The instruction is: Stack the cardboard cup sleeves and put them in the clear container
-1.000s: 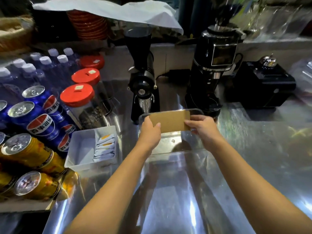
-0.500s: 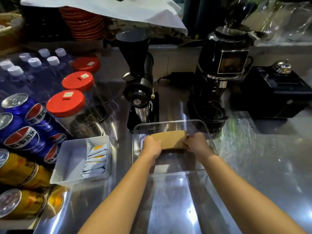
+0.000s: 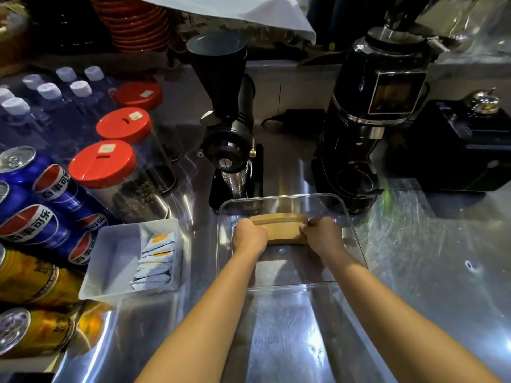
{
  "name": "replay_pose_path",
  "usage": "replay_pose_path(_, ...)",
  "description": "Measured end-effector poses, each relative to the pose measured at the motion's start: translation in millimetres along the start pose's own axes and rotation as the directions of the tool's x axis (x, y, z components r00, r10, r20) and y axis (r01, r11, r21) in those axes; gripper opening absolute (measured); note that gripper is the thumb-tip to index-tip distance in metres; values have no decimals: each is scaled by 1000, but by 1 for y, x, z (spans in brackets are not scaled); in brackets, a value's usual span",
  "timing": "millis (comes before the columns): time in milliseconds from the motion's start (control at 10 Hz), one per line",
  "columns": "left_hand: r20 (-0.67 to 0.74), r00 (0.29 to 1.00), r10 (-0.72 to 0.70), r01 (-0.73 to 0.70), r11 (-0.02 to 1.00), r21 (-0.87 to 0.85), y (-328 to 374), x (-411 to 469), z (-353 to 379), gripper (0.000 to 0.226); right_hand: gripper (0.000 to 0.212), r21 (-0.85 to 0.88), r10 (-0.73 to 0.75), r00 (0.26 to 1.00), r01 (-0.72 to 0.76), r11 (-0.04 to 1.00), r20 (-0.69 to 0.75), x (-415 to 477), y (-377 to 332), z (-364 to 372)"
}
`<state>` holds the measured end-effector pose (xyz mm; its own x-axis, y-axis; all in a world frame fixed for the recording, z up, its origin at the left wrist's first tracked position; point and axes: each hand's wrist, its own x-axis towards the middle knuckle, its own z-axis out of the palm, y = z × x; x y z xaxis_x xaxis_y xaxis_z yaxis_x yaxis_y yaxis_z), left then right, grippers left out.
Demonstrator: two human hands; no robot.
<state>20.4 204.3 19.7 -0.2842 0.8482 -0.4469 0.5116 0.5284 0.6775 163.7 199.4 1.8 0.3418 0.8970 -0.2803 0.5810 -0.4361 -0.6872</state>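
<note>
A flat stack of brown cardboard cup sleeves (image 3: 282,229) lies low inside the clear container (image 3: 356,239), near its far wall. My left hand (image 3: 249,236) grips the stack's left end and my right hand (image 3: 322,236) grips its right end. Both hands reach down into the container, and their fingers cover the stack's ends. The container stands on the steel counter in front of two black grinders.
A small black grinder (image 3: 229,150) and a larger black grinder (image 3: 370,120) stand just behind the container. A white tray of sachets (image 3: 110,258) sits to the left, with red-lidded jars (image 3: 110,172), soda cans (image 3: 41,211) and water bottles beyond. A black box (image 3: 464,150) is at the right.
Both hands carried the sleeve stack from above the container's rim down into it, and the stack tilted from upright to nearly flat.
</note>
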Motion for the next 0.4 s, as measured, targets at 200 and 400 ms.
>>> replay_pose_path(200, 11, 1000, 28, -29, 997, 76, 8, -7, -12, 32, 30, -33, -16, 1000, 16, 999, 11, -6, -2, -5)
replay_pose_path(400, -58, 952, 299, -297, 954, 52, 22, -30, -40, 48, 29, -60, -97, 985, 107, 992, 140, -15, -25, -37)
